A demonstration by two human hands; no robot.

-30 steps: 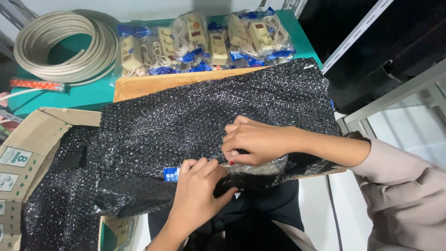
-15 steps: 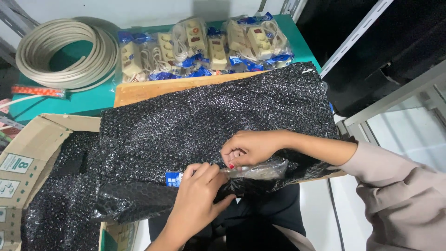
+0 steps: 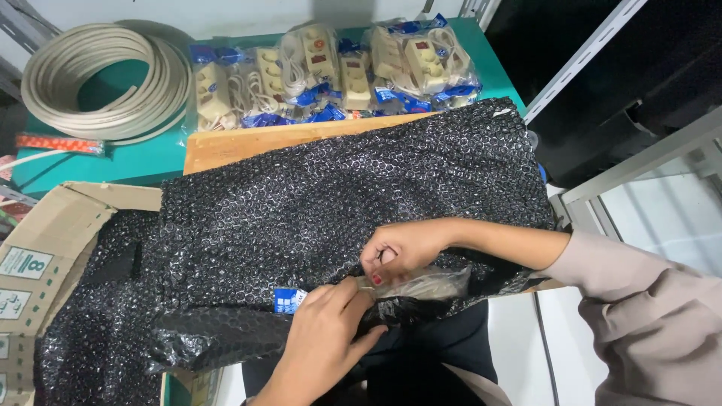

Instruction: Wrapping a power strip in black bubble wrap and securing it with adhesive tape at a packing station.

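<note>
Both hands slid nearer; blue label peeks, perhaps a package's.

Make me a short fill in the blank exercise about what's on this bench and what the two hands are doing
1. Both hands, the left hand and right hand, meet at the near edge of a sheet of ____ bubble wrap.
2. The coil of cable lies at the far ____ corner of the green table.
3. The bagged power strips are lined up along the table's ____ edge.

Missing words: black; left; far
</note>
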